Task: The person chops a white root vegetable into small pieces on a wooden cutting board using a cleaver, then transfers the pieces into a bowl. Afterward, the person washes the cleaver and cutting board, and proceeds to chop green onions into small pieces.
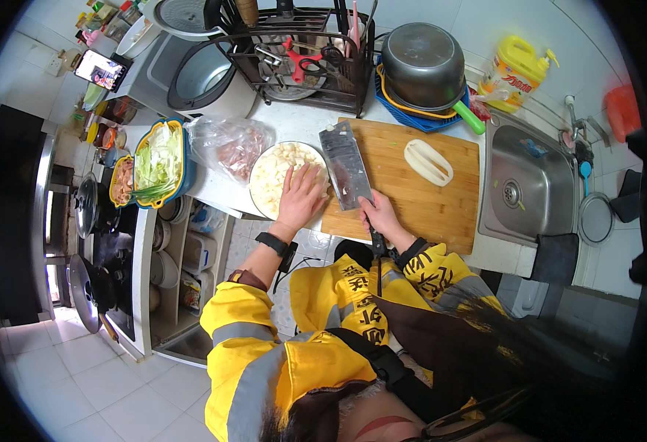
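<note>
Right hand point(384, 218) closed around the handle of a cleaver point(347, 166), broad blade lying tilted at the left end of the wooden cutting board point(441, 202), tip toward the plate. Left hand point(300, 197) open and flat, fingers spread, resting on the near edge of a white plate point(264, 173) heaped with pale chopped pieces point(283, 163) (holding nothing, only pressing down). Plate just beside the board's left edge, on the white counter. Farther right on the board, well apart from the blade, a pale oblong peeled piece point(428, 162). Left of the plate, a clear plastic bag point(231, 146) with pinkish contents, then a blue-and-yellow basket point(179, 158) of sliced green vegetables. Behind the board, a dark pot point(421, 65) upturned on a blue rack, and a black dish rack point(301, 59) with red-handled scissors. Steel sink point(530, 188) to the right of the board, yellow bottle point(515, 70) behind it.
</note>
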`<state>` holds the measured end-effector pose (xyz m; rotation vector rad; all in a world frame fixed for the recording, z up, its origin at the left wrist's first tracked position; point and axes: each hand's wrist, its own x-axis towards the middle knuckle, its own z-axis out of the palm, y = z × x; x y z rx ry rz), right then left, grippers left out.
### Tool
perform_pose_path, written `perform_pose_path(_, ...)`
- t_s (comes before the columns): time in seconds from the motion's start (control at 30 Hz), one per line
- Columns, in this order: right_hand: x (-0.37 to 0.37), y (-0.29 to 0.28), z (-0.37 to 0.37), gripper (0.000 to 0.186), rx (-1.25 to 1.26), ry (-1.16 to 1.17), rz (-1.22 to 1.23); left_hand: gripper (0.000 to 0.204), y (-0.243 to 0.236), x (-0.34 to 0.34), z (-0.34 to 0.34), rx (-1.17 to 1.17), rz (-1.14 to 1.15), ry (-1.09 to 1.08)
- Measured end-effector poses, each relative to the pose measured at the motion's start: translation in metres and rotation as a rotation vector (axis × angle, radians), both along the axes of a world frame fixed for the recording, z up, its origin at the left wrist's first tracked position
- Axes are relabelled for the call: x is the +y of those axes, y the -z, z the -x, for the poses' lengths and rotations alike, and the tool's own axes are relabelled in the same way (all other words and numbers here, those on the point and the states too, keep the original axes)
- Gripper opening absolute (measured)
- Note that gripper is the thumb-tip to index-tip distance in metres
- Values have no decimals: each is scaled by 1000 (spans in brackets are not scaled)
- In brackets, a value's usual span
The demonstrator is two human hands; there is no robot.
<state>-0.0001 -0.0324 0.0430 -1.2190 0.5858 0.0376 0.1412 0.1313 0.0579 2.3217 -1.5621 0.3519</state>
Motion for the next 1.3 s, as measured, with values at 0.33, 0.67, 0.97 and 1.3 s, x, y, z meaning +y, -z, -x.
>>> perform_pose_path(0.33, -6, -2, 5, 10, 28, -69, 13, 11, -21, 1, -29, 186, 345, -208)
perform_pose_path(0.67, -10, -8, 15, 11, -14, -111, 87, 11, -33, -3, -47, 272, 127, -360)
perform_pose_path(0.97, -6, -15, 21, 11, -29, -170, 130, 13, -38, -37, -70, 402, 116, -103)
perform_pose_path(1.3, -22, -23, 54, 11, 3, -18, 72, 15, -36, 45, -133, 730, 81, -390)
